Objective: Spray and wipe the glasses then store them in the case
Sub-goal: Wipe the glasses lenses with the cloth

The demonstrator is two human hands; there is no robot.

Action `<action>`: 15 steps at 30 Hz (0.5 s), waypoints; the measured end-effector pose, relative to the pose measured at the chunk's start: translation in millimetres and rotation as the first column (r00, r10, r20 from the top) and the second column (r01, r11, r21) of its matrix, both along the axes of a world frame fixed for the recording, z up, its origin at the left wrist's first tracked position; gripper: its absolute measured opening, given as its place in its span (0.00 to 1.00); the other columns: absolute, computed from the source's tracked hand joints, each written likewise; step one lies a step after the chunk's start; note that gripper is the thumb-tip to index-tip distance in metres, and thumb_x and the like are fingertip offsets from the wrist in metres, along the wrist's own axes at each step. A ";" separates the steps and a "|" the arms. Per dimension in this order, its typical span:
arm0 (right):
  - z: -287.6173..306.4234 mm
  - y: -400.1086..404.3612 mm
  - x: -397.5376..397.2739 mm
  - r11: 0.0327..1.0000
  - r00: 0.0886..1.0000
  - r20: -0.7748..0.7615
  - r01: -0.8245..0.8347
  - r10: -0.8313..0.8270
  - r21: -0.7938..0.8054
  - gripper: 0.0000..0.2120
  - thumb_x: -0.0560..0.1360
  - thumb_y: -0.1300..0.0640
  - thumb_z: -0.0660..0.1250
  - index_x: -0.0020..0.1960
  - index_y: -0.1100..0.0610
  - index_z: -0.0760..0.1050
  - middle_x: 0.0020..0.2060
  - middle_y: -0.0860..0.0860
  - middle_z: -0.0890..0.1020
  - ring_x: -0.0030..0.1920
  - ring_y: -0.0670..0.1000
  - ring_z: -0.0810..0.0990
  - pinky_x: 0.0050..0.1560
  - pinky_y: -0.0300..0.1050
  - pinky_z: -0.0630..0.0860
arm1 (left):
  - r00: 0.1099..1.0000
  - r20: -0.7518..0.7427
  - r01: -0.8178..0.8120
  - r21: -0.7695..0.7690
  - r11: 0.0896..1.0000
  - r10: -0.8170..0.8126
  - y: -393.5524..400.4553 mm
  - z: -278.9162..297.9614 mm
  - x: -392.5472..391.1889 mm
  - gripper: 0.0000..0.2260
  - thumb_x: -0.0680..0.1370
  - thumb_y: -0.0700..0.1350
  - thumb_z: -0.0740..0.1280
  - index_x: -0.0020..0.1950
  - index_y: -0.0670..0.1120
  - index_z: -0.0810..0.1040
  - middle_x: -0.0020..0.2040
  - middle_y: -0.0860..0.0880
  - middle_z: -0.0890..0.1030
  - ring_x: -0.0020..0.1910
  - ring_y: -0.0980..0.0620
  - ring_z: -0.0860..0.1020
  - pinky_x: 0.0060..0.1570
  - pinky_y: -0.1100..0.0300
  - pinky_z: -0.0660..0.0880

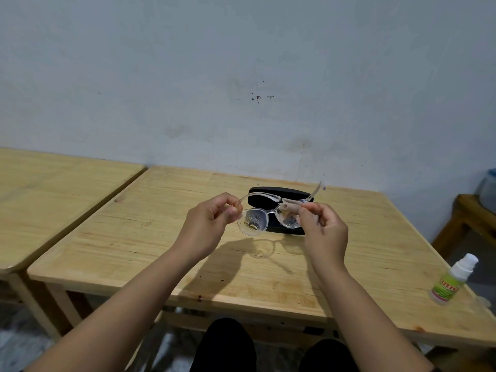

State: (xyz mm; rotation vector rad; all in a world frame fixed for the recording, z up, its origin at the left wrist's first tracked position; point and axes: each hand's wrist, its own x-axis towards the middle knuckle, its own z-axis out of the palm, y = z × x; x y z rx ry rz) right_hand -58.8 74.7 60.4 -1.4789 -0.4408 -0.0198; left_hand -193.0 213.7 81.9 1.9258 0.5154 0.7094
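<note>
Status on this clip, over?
Left hand and right hand hold clear glasses, lenses wet. Black case open behind. Spray bottle parked right.

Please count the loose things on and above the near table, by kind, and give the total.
Glasses: 1, held by left hand and right hand
Cloth: 1
Case: 1
Spray bottle: 1
Total: 4

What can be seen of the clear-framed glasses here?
The clear plastic-framed glasses are held above the light wooden table, temples unfolded and pointing away. Fine droplets speckle both lenses. The left hand pinches one hinge corner; the right hand presses a small beige cloth near the other lens.
</note>
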 end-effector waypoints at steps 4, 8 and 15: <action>-2.3 7.5 -6.1 0.985 0.988 -0.132 0.100 -0.081 0.138 0.11 0.75 0.64 0.64 0.41 0.49 0.79 0.35 0.45 0.85 0.42 0.44 0.83 0.42 0.36 0.78 | 1.000 0.000 0.016 0.043 0.999 -0.016 -5.5 -2.1 3.7 0.10 0.78 0.40 0.64 0.41 0.54 0.77 0.45 0.46 0.84 0.51 0.48 0.81 0.58 0.43 0.74; 2.3 11.1 -7.4 0.945 0.965 -0.219 0.200 -0.145 0.258 0.11 0.74 0.66 0.65 0.40 0.51 0.79 0.34 0.44 0.84 0.38 0.42 0.81 0.36 0.28 0.75 | 1.000 0.009 0.027 0.076 0.997 -0.027 -10.6 -2.6 7.8 0.10 0.77 0.41 0.64 0.40 0.55 0.77 0.45 0.46 0.84 0.50 0.43 0.81 0.56 0.41 0.75; 3.6 3.5 -2.2 0.977 0.981 -0.132 0.164 -0.145 0.140 0.04 0.71 0.61 0.71 0.42 0.52 0.82 0.37 0.46 0.83 0.32 0.36 0.77 0.34 0.27 0.72 | 0.999 0.035 0.036 0.091 0.995 -0.040 -10.0 0.6 11.3 0.12 0.77 0.41 0.64 0.39 0.57 0.77 0.44 0.46 0.84 0.50 0.44 0.81 0.56 0.41 0.75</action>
